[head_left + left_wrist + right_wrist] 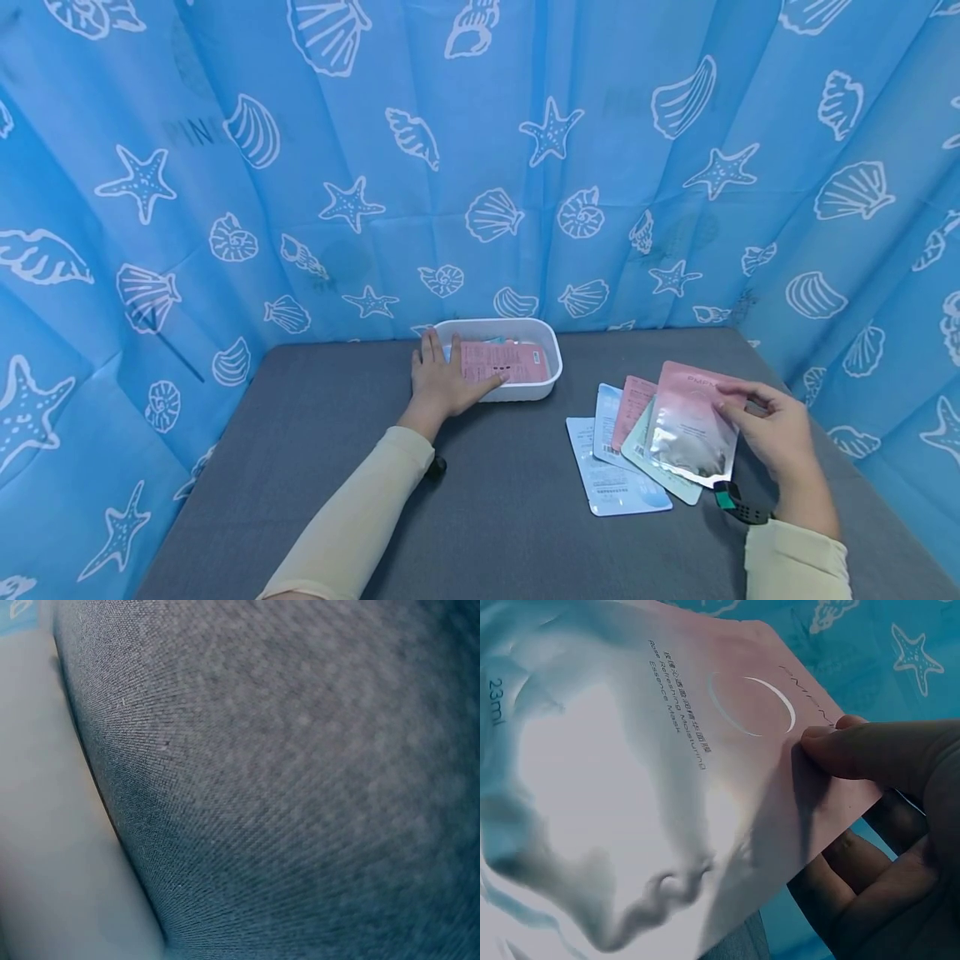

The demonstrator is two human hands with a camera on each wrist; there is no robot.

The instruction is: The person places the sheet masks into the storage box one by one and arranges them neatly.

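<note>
1. Pink and silvery foil, the face-mask sachet [690, 425] is pinched at its upper right corner by the right hand [780, 437]: the thumb lies on the front and the other fingers [870, 877] curl behind it. It is held tilted, lifted just above the fanned sachets on the desk [495, 508].
2. The fan of sachets [622, 454] lies flat just left of and under the held one: a pale blue one lowest, a second blue, a pink and a mint-green one overlapping.
3. The left hand [442, 379] rests with straight fingers on the left rim of the white tray [555, 367] at the back of the desk; the thumb touches a pink sachet [506, 362] lying flat inside the tray. A bit of blue packaging shows beneath it.
4. The tray and the right hand are well apart, with bare grey desk between them. A blue curtain printed with shells and starfish [480, 167] closes in the desk on three sides.
5. The right wrist view shows the sachet's print, "Rose Refreshing Moisturizing Essence Mask" and "23ml", unreadable from the head view. The left wrist view shows only blurred grey desk fabric [300, 787] and a pale edge; the hand itself is out of view.
</note>
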